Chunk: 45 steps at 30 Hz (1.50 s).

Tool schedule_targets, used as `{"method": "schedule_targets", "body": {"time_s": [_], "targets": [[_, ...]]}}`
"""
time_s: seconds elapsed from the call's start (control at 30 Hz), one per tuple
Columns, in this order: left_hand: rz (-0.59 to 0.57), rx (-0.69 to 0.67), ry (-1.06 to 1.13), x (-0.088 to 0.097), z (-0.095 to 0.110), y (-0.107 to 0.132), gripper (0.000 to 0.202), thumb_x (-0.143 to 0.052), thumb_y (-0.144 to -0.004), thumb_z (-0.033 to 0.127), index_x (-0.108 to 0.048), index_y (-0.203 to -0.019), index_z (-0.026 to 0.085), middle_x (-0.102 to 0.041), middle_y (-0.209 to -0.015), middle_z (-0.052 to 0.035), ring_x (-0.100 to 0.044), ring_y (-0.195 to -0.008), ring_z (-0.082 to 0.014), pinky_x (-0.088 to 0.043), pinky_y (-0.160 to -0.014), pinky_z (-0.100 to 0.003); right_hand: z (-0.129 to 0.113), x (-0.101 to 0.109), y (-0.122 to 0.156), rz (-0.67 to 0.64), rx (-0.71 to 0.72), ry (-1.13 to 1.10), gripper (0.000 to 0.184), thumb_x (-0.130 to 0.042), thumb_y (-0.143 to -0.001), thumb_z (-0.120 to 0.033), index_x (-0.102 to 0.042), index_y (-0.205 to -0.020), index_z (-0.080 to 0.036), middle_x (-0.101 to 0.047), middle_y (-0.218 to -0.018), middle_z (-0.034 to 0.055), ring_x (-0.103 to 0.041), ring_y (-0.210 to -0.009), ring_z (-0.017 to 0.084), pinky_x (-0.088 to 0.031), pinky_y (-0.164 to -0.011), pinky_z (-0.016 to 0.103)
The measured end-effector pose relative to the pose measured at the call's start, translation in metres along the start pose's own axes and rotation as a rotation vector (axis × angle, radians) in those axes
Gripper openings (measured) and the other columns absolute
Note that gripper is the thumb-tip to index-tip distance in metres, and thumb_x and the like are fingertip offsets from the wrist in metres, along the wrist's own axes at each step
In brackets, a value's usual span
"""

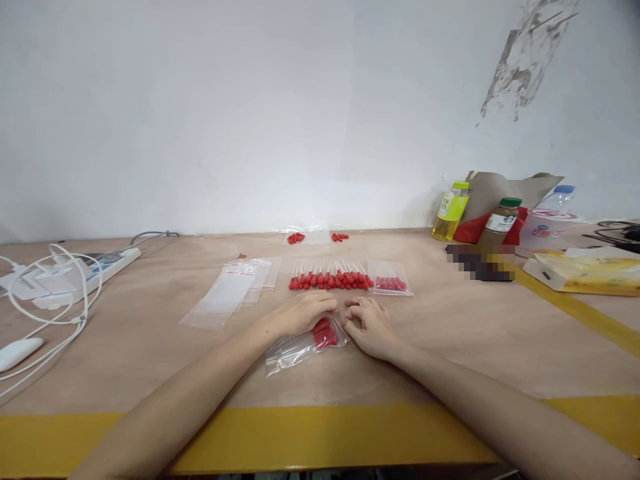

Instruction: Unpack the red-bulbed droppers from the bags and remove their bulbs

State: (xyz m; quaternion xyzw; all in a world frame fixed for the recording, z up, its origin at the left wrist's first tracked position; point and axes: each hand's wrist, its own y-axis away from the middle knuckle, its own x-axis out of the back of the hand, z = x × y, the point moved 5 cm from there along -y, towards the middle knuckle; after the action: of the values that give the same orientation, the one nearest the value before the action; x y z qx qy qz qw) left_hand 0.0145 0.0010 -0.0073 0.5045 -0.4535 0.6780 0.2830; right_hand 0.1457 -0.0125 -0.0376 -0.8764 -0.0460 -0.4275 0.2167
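A clear zip bag (pixel 293 355) with red rubber-looking bulbs (pixel 325 335) inside lies slantwise in front of me. My left hand (pixel 313 311) rests over its upper edge, fingers together and bent down onto the plastic; their tips are partly hidden. At the bag's right end, my right hand (pixel 369 327) has its fingers loosely curled and apart, with nothing visible between them. Whether it touches the bag I cannot tell. Just beyond both hands lies a row of red-bulbed, dropper-like sticks (pixel 330 280), pale stems pointing to the wall. A filled clear bag (pixel 393 270) lies at the row's right end.
Flat clear bags (pixel 220 300) overlap on the left. Two small groups of red pieces (pixel 295 238) in clear plastic lie by the wall. White cables (pixel 83 313) and a power strip (pixel 117 267) occupy the far left. Bottles (pixel 451 212) and a tissue pack (pixel 590 272) stand right.
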Motion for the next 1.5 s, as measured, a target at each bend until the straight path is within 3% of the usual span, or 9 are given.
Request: {"method": "schedule_targets", "body": {"time_s": [0.1,0.23,0.5,0.73,0.9,1.1,1.27,1.4,1.5], "targets": [[0.005,-0.006,0.058,-0.001,-0.002,0.002,0.020,-0.034,-0.086,0.010,-0.052,-0.081,0.016,-0.054,-0.079,-0.0014,-0.048,-0.074,-0.0126,-0.037,-0.068,-0.023,-0.010,0.006,0.004,0.075,0.261,-0.042,0.023,-0.050,-0.067,-0.009,-0.060,-0.084,-0.022,-0.057,-0.103,0.0055,-0.046,-0.102,0.021,-0.034,-0.089,0.041],[0.010,0.000,0.069,-0.002,-0.004,0.003,0.020,-0.035,-0.086,0.011,-0.052,-0.079,0.015,-0.054,-0.079,-0.0019,-0.048,-0.074,-0.0127,-0.038,-0.068,-0.023,-0.023,0.014,0.008,0.132,0.527,0.007,0.026,-0.052,-0.064,-0.005,-0.058,-0.083,-0.022,-0.056,-0.103,0.0040,-0.045,-0.102,0.020,-0.032,-0.091,0.039],[0.115,0.058,0.136,0.002,-0.007,0.005,0.017,-0.036,-0.088,0.014,-0.052,-0.084,0.015,-0.055,-0.081,-0.0021,-0.049,-0.073,-0.0110,-0.039,-0.067,-0.021,-0.015,0.019,0.005,0.191,0.585,0.018,0.021,-0.062,-0.065,-0.018,-0.059,-0.085,-0.022,-0.057,-0.100,0.0039,-0.048,-0.097,0.020,-0.035,-0.086,0.039],[0.056,0.010,0.150,0.001,-0.003,0.002,0.017,-0.037,-0.090,0.018,-0.054,-0.089,0.016,-0.057,-0.085,-0.0031,-0.052,-0.077,-0.0115,-0.041,-0.070,-0.021,-0.023,0.024,0.009,0.364,0.817,0.121,0.014,-0.056,-0.075,-0.013,-0.063,-0.077,-0.025,-0.060,-0.082,0.0002,-0.048,-0.087,0.016,-0.035,-0.083,0.035],[0.031,-0.162,0.033,0.001,0.010,0.001,0.022,-0.038,-0.090,0.018,-0.059,-0.084,0.016,-0.060,-0.091,-0.0041,-0.054,-0.080,-0.0116,-0.040,-0.072,-0.021,-0.027,0.021,0.013,0.340,0.882,0.270,0.019,-0.049,-0.077,-0.008,-0.062,-0.076,-0.023,-0.058,-0.070,-0.0014,-0.045,-0.075,0.013,-0.033,-0.082,0.036],[0.033,-0.202,-0.156,0.001,0.021,0.001,0.026,-0.035,-0.089,0.010,-0.057,-0.076,0.015,-0.061,-0.082,-0.0021,-0.052,-0.071,-0.0118,-0.037,-0.067,-0.024,-0.031,0.017,0.016,0.269,0.942,0.401,0.026,-0.038,-0.084,-0.007,-0.057,-0.073,-0.020,-0.056,-0.066,-0.0030,-0.047,-0.076,0.011,-0.027,-0.091,0.039],[-0.065,-0.228,-0.158,0.007,0.025,0.000,0.029,-0.031,-0.091,0.011,-0.054,-0.073,0.015,-0.060,-0.082,-0.0017,-0.051,-0.067,-0.0107,-0.036,-0.060,-0.023,-0.030,0.016,0.013,0.121,0.936,0.436,0.028,-0.035,-0.087,-0.009,-0.056,-0.074,-0.021,-0.058,-0.068,-0.0030,-0.049,-0.084,0.011,-0.021,-0.096,0.040],[-0.054,-0.206,-0.212,0.020,0.020,0.001,0.027,-0.030,-0.091,0.012,-0.054,-0.079,0.016,-0.060,-0.086,-0.0019,-0.053,-0.076,-0.0122,-0.039,-0.066,-0.023,-0.026,0.017,0.010,-0.013,0.914,0.391,0.023,-0.040,-0.083,-0.008,-0.058,-0.079,-0.022,-0.063,-0.084,0.0012,-0.048,-0.094,0.016,-0.030,-0.086,0.037],[-0.051,-0.182,-0.282,0.027,0.014,0.002,0.024,-0.032,-0.090,0.011,-0.055,-0.091,0.018,-0.058,-0.103,-0.0037,-0.055,-0.088,-0.0144,-0.041,-0.076,-0.026,-0.021,0.021,0.008,-0.092,0.790,0.293,0.015,-0.046,-0.081,-0.013,-0.058,-0.079,-0.021,-0.063,-0.082,0.0029,-0.049,-0.089,0.017,-0.034,-0.078,0.034]]}}
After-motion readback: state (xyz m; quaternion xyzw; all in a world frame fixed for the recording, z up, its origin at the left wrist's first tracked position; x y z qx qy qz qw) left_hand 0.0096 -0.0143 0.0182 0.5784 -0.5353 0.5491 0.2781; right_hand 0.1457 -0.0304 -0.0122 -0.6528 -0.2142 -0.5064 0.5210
